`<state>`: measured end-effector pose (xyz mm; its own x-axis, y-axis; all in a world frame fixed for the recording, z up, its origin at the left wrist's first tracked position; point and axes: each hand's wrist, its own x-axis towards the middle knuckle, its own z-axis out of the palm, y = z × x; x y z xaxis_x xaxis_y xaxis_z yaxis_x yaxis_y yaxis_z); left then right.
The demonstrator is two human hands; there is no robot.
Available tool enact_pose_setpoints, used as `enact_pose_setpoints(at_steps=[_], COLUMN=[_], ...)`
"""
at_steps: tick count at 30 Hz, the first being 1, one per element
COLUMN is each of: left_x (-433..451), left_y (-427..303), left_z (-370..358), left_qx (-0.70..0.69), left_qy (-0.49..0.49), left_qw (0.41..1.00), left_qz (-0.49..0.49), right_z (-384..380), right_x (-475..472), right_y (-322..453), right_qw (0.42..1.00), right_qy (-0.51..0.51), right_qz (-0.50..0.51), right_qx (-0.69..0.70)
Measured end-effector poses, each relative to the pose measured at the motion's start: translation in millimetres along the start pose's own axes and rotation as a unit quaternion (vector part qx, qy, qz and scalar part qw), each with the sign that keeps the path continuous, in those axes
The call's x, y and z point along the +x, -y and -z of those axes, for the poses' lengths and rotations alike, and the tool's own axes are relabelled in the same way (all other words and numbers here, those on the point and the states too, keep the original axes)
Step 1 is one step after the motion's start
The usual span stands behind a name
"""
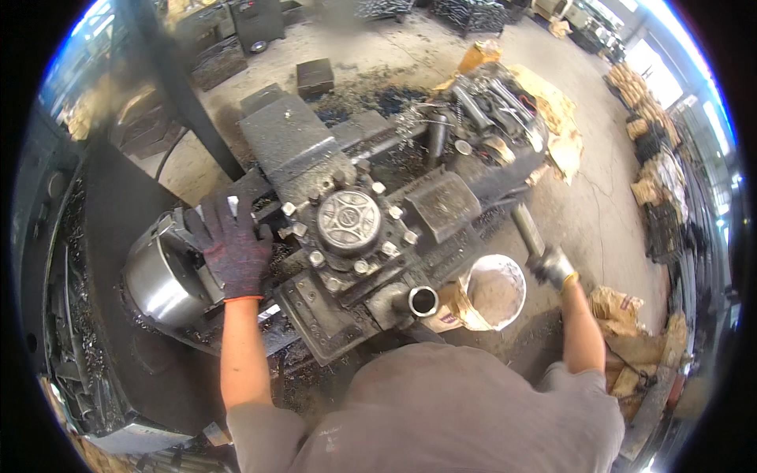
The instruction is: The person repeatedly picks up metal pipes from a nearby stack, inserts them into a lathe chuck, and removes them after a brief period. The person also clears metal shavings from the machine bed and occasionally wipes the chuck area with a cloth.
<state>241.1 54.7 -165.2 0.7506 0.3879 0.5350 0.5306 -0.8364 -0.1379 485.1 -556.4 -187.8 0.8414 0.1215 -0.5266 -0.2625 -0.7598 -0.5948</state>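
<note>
My left hand (235, 254), in a dark knit glove with an orange cuff, is spread beside a shiny metal cylinder (162, 290) in the chuck area of a lathe; whether it touches the metal I cannot tell. My right hand (553, 267), in a grey glove with a yellow cuff, is closed around a metal tube-like piece (528, 229), out to the right of the machine. Between my hands stands the lathe's square tool post (349, 222), ringed by bolts, with a round embossed cap. A short open pipe end (423, 301) points up near my body.
A white bucket (497, 292) of greyish material stands right of the carriage. Tools and metal parts (491, 106) are heaped at the lathe's far end. Dark chips lie over the bed and floor. A slanting dark post (183, 88) rises at the left. Sacks (644, 100) line the right side.
</note>
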Motion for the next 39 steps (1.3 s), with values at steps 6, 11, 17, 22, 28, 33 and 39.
enact_pose_setpoints(at_steps=[6, 11, 17, 22, 28, 33, 39], left_x=[1.6, -24.5, -223.6, -394.9, -468.4, -441.5, -463.2], left_y=[-2.4, -3.4, -8.4, 13.7, 68.3, 76.2, 98.0], left_z=[8.2, 42.8, 66.9, 39.7, 66.3, 98.1, 101.1], left_qx=[-0.016, -0.159, -0.349, -0.614, -0.442, -0.522, -0.767], left_qy=[-0.049, -0.160, -0.039, -0.279, -0.385, -0.371, -0.285], left_qw=[0.998, 0.973, 0.908, 0.295, 0.357, 0.240, 0.179], left_qz=[-0.025, -0.051, 0.227, 0.677, 0.727, 0.729, 0.546], right_z=[-74.5, -171.7, -123.1, -202.6, -280.0, -302.8, -350.9], right_x=[-53.9, -134.0, -123.4, -56.4, 38.3, 70.3, 11.8], right_y=[57.4, 228.7, 357.8, 471.6, 465.6, 459.0, 501.2], right_qw=[0.958, 0.701, 0.641, 0.606, 0.594, 0.608, 0.700], right_qy=[-0.035, 0.193, 0.312, 0.077, 0.202, 0.363, 0.418], right_qz=[0.257, 0.561, 0.692, 0.625, 0.568, 0.563, 0.430], right_qx=[-0.121, -0.396, -0.114, -0.486, -0.532, -0.425, -0.389])
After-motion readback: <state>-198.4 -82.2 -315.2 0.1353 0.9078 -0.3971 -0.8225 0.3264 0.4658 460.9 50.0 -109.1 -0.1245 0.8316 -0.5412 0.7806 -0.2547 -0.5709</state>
